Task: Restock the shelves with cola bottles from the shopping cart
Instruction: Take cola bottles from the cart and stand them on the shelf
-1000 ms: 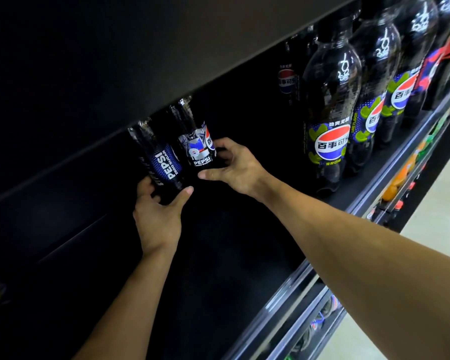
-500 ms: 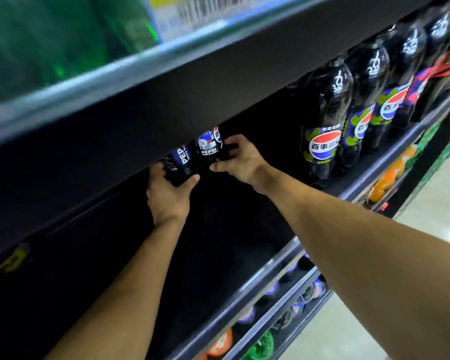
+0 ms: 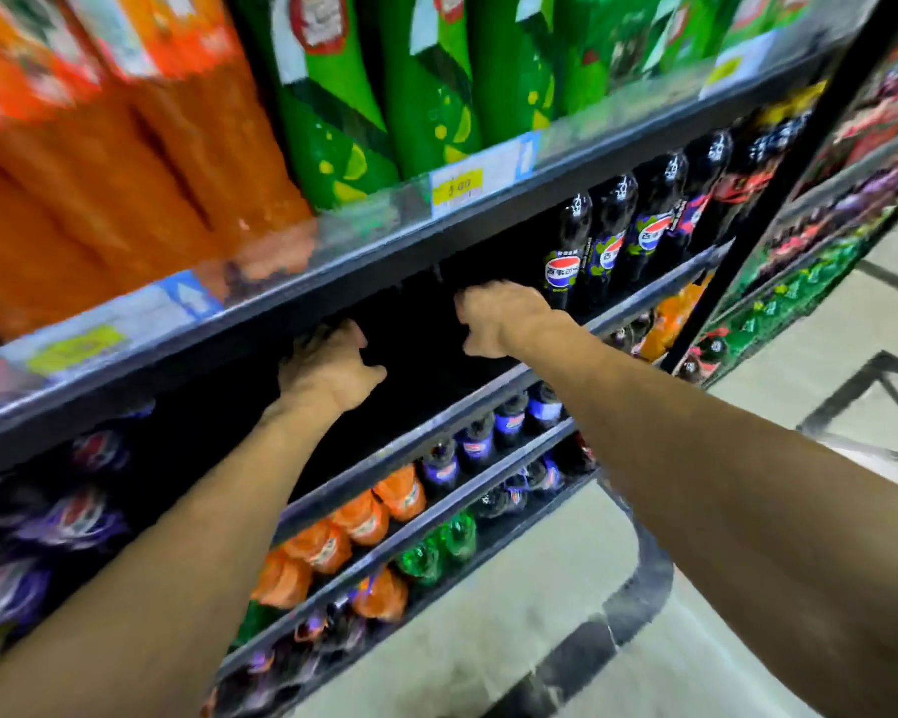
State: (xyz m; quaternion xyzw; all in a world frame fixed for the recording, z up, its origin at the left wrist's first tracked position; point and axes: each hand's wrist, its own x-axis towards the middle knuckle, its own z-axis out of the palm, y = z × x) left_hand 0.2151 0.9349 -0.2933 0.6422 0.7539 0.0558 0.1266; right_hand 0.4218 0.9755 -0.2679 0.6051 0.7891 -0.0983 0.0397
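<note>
Both hands well apart, reaching into the dark bay of the middle shelf [image 3: 436, 424]: left hand [image 3: 327, 367] lower, right hand [image 3: 504, 316] just beside the standing cola bottles [image 3: 566, 256]. Fingers curled into the shadow; cannot tell whether closed on a bottle or on nothing. Best to set any bottle upright and deep (label forward), then release gently. Back of the bay hidden; much blurred.

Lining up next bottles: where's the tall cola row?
Head view, right of centre: the tall cola row stands just right of the right hand, below the green bottles.
</note>
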